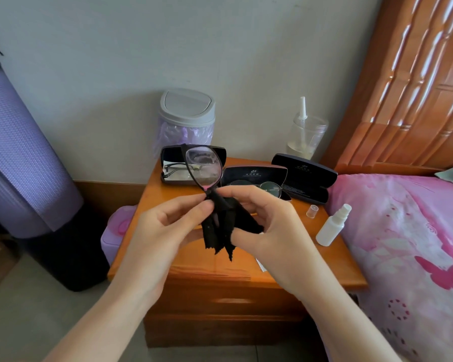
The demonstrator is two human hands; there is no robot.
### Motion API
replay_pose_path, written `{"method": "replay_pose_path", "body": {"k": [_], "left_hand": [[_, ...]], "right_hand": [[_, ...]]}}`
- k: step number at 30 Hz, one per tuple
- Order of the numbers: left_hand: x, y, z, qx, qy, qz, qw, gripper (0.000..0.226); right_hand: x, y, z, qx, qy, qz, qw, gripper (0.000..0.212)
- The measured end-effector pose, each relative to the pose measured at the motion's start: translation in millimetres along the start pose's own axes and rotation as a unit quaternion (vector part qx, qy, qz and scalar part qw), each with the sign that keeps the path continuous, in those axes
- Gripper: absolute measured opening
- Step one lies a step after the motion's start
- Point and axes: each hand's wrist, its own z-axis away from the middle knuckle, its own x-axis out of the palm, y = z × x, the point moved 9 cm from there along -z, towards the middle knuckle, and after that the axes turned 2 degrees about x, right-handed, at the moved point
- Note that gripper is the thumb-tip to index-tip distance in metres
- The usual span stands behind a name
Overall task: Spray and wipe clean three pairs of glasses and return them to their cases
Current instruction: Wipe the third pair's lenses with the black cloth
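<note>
Dark-framed glasses stand on end above the nightstand, one wet lens up. My left hand pinches the frame near the bridge. My right hand holds a black cloth wrapped round the lower lens, which is hidden. Behind, an open black case holds a second pair. A middle open case has round glasses resting at it. A third open case on the right looks empty. A white spray bottle lies on the right of the nightstand, its clear cap beside it.
Wooden nightstand with drawers. A small grey-lidded bin and a clear jar with a white nozzle stand at the back. Pink bed at right, purple rolled mat at left, purple box beside the nightstand.
</note>
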Motion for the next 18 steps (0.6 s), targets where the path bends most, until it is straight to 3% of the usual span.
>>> {"method": "replay_pose_path", "body": {"k": [2, 5, 7, 9, 11, 13, 18], "left_hand": [[0, 0, 1, -0.001, 0.006, 0.017, 1.000, 0.026], [2, 3, 3, 0.012, 0.007, 0.009, 1.000, 0.028], [4, 4, 5, 0.017, 0.002, -0.001, 1.000, 0.029], [7, 6, 5, 0.018, -0.002, -0.008, 1.000, 0.028], [8, 7, 5, 0.019, -0.001, -0.010, 1.000, 0.027], [9, 8, 6, 0.023, 0.005, -0.015, 1.000, 0.024], [4, 6, 6, 0.024, 0.027, -0.022, 0.999, 0.026]], "right_hand": [[2, 1, 2, -0.008, -0.022, 0.021, 0.999, 0.050], [1, 0, 6, 0.008, -0.055, -0.062, 0.996, 0.044], [-11, 5, 6, 0.040, 0.005, -0.139, 0.990, 0.032], [-17, 19, 4, 0.087, 0.043, -0.153, 0.983, 0.041], [-5, 25, 1, 0.121, -0.014, -0.140, 0.983, 0.042], [9, 25, 0, 0.127, -0.070, -0.130, 0.981, 0.026], [11, 24, -5, 0.119, -0.055, -0.173, 0.976, 0.003]]}}
